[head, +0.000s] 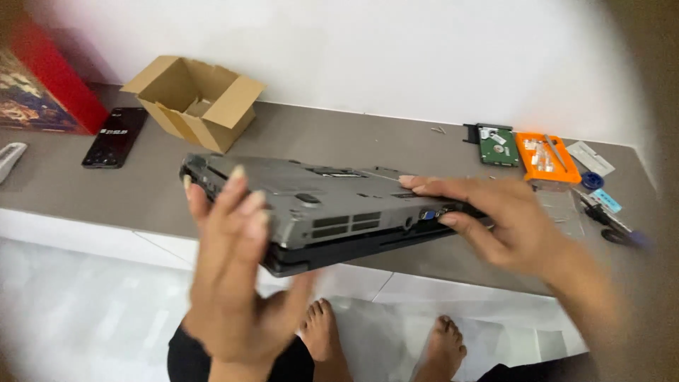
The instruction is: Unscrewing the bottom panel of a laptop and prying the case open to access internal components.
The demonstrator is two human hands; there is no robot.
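While the grey laptop (332, 205) lies upside down at the counter (92, 191) edge, the left hand (237, 283) spreads its fingers against its near left corner. The right hand (495, 219) clasps its right end, fingers on top. An open cardboard box (194, 99) and black phone (114, 136) lie behind.

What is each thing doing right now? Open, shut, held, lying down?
Laptop: shut, bottom side up, held over the ledge edge.
Left hand: open, fingers against the laptop's near corner.
Right hand: gripping the laptop's right end.
Cardboard box: flaps open, tilted.
Phone: lying flat, screen dark.
Hard drive: lying flat, circuit board up.
Orange tray: lying flat, small parts inside.
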